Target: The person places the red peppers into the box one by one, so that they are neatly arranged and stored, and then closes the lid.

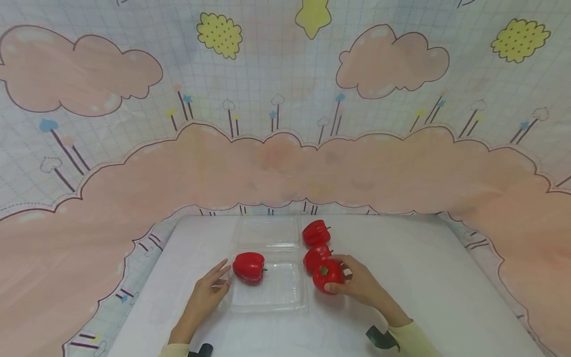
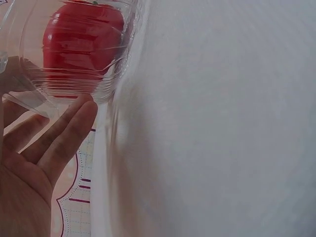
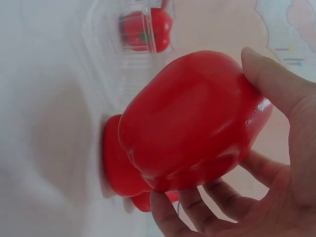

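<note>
Pepper (image 3: 192, 118), glossy, lobed | R fingers (image 3: 168, 215) grip it | L fingers (image 2: 71, 136) straight, by clr ribbed plast. tray (image 1: 278, 290)

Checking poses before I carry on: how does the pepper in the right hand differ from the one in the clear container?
The held pepper is gripped by the right hand, while the boxed pepper lies in the clear container. In the head view, the held pepper's stem end faces the camera; the boxed pepper lies sideways, stem toward picture right. Both are red and glossy.
</note>
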{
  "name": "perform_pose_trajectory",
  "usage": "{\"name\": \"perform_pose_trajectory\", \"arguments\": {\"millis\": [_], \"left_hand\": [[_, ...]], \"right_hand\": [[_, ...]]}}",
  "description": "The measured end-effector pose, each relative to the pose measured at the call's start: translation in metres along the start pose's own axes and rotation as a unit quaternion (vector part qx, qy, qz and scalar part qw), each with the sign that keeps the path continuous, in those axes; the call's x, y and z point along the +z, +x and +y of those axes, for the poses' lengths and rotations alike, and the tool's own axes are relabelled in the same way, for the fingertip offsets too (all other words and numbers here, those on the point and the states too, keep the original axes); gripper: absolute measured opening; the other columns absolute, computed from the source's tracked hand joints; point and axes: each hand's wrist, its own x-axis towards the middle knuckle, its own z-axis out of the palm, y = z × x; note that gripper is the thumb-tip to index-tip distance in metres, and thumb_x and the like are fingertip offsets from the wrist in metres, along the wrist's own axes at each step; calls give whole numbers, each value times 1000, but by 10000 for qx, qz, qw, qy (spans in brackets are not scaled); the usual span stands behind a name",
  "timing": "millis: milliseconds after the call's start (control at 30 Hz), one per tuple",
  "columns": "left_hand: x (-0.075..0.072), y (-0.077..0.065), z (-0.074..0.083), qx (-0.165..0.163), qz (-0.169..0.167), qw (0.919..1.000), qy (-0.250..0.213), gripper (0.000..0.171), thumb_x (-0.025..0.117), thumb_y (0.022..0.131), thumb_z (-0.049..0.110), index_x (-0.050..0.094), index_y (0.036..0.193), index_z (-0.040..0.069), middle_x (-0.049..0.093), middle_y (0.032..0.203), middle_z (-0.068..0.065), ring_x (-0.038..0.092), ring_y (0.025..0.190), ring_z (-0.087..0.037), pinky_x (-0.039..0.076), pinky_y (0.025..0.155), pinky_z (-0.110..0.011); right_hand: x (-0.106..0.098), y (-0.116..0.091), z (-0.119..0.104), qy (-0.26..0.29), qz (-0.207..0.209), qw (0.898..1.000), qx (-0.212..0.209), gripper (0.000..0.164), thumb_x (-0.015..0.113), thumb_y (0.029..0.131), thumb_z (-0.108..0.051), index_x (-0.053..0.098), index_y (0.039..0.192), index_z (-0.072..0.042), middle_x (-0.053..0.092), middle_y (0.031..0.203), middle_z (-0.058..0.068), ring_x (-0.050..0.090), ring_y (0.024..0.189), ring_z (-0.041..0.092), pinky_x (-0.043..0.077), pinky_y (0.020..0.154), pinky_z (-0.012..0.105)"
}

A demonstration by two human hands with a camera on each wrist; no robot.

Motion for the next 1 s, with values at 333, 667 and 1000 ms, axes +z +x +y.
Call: {"name": "perform_pose_trajectory", "arguments": {"millis": [333,667,1000], "left_hand": [[0,-2,0,-86,-1,9999,59,49,68,87,5,60,134,8,49,150,-8,71,100,-26,61,82,-28],[-2,-2,-1,-1,-19,10000,12,49,68,87,5,60,135,8,49,151,-9,71,100,-26,61,82,-28],[-2,-2,-1,-68,-63,10000,-34,49,68,87,5,59,135,8,48,151,-8,71,101,-26,61,82,-27]], "right_hand": [[-2,0,-5,144,20,9999,-77,78,88,69,-34,52,136,-16,56,134,8,56,116,31,62,81,40],[-2,2,-11,193,102,9995,-247,80,88,69,-34,50,136,-14,56,135,8,55,122,30,61,88,46],[-2,6,-16,279,137,9992,-234,77,86,71,-35,50,136,-17,57,135,7,56,121,32,61,87,43]]}}
